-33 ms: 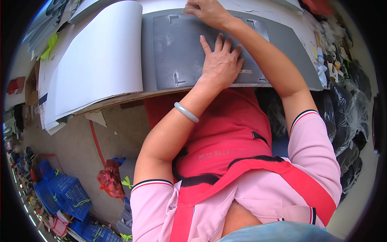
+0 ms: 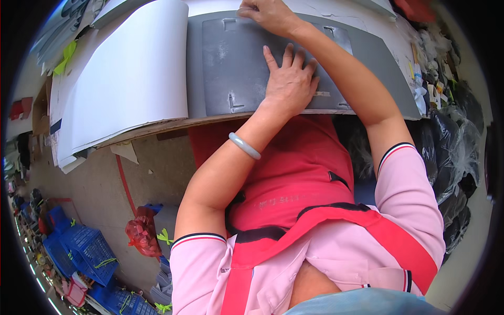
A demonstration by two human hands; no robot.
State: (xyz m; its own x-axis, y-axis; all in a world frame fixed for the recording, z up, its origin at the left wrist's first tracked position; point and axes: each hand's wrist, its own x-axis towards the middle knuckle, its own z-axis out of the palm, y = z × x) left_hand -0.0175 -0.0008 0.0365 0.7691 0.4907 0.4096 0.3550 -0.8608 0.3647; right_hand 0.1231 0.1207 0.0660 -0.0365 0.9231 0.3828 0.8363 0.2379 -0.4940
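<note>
Watching the head cam feed here. Both hands are on the grey panel (image 2: 236, 68), which lies flat on the table (image 2: 157, 128) at about 12 o'clock in the view, sitting on a lighter grey sheet (image 2: 383, 68) that sticks out to its 3 o'clock side

The left hand (image 2: 290, 79) is flat on the panel, palm down, fingers spread and pointing to 12, holding nothing, just pressing near the panel's lower right part. There's a pale bracelet (image 2: 244, 145) on that wrist. The right hand (image 2: 265, 13) is up at the panel's top edge at 12, fingers curled down onto it. I can't tell if it's actually pinching something there or only pushing on the edge, since the fingertips are tucked under. The two hands are apart, right one straight at 12 from the left

The panel has a few raised L-shaped marks near its corners and some whitish scuffs toward its 9 o'clock side

At 9 o'clock from the panel, a big white sheet (image 2: 131, 79) overlaps the grey one and hangs over the table edge. Black bags (image 2: 457, 152) are piled at 3 o'clock. Down on the floor, a red bag (image 2: 142, 231) at 7 and blue crates (image 2: 79, 249) at 8

My read: the left hand is pinning the panel while the right works its far edge
</note>
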